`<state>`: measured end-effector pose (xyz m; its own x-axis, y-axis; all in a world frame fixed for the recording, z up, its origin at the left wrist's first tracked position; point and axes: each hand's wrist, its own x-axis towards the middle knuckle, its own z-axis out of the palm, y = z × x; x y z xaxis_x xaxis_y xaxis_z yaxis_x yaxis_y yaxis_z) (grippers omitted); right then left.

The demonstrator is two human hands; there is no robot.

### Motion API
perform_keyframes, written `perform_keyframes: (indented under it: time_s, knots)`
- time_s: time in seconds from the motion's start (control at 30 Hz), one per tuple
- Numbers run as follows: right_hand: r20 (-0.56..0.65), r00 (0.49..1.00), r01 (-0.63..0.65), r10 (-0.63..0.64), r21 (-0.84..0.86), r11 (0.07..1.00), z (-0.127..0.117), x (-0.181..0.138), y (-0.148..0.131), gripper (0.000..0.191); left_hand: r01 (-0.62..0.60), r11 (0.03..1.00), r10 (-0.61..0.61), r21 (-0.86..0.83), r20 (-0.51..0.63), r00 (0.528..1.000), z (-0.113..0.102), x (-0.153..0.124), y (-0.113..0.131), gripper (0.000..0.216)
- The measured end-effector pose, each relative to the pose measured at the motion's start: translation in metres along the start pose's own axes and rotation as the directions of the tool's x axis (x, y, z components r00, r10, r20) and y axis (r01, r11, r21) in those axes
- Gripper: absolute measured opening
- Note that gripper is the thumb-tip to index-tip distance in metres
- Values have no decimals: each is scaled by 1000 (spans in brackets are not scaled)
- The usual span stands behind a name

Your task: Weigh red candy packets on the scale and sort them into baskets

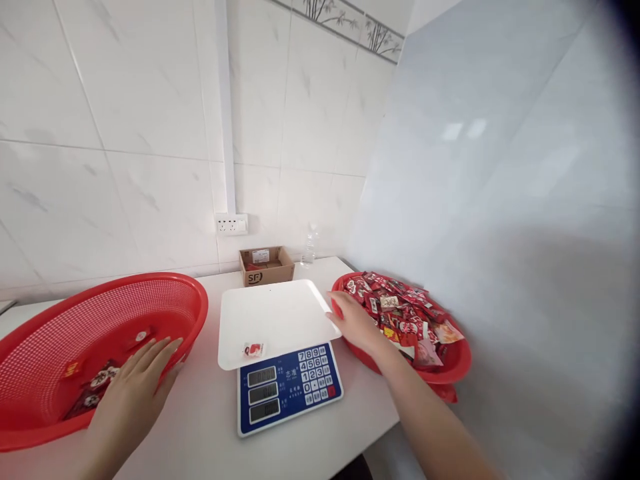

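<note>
My left hand (pixel 137 383) reaches over the near rim of a red mesh basket (pixel 165 287), its fingers stretched out and holding nothing. Inside that basket lie several small wrapped packets (pixel 103 377). At the right edge of a scale's white tray (pixel 280 317) is my right hand (pixel 353 323), its fingers curled. A red patch shows between the thumb and fingers; whether it is a held packet or the basket behind, I cannot tell. One small clear-and-red packet (pixel 253 349) lies on the tray's near left corner. The scale's blue keypad panel (pixel 290 387) faces me.
Right of the scale, a second red basket (pixel 457 373) is heaped with red packets (pixel 400 307) near the table's right edge. Behind the tray stand a small cardboard box (pixel 270 273) and a clear plastic bottle (pixel 309 247), close to the tiled wall with a socket (pixel 231 225).
</note>
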<state>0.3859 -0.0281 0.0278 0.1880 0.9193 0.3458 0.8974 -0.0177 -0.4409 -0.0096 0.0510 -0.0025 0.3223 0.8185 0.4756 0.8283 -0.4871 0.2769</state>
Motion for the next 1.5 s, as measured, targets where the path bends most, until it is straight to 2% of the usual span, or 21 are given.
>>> perform_keyframes:
  time_s: [0.07,0.13,0.2,0.33,0.43,0.53,0.73,0.83,0.93,1.03,1.13,1.3,1.5]
  knots:
    - [77,982,-164,171,-92,982,-11,-1,30,49,-38,999,38,-7,-5,999,-2,4,8,43]
    - [190,940,-249,284,-188,950,-17,-6,52,47,-75,997,74,-36,-17,997,-4,10,23,45]
    - [259,914,-246,312,-258,934,-23,-14,64,41,-116,990,114,-77,-31,993,-5,17,42,46]
    - [299,874,-261,383,-378,889,-36,-21,68,34,-194,968,199,-158,13,980,-5,33,76,45]
    - [315,830,-306,460,-433,848,-43,-17,72,35,-221,952,239,-211,66,969,-5,41,93,42]
    - [324,819,-309,474,-447,839,-42,-12,81,24,-192,949,225,-250,112,968,-8,44,100,42]
    - [362,782,-308,507,-483,820,-25,-6,90,56,-117,938,191,-326,205,960,-11,47,96,42]
    - [316,791,-327,523,-504,799,-18,-6,93,73,-70,938,165,-338,263,951,-9,48,89,41]
    - [244,818,-347,521,-514,785,-12,-10,96,76,-44,935,154,-352,292,944,-7,49,85,42]
    - [161,852,-364,498,-502,785,-10,-15,96,66,-40,927,161,-374,298,941,-6,49,85,44]
    - [135,881,-352,454,-457,817,-13,-18,95,53,-24,924,157,-382,320,934,-6,49,86,43]
    - [43,921,-340,388,-400,851,-35,-10,93,24,-19,926,148,-378,315,937,-8,50,82,42]
    - [-158,932,-363,327,-391,846,-61,10,91,20,0,924,127,-383,305,944,-12,51,78,42]
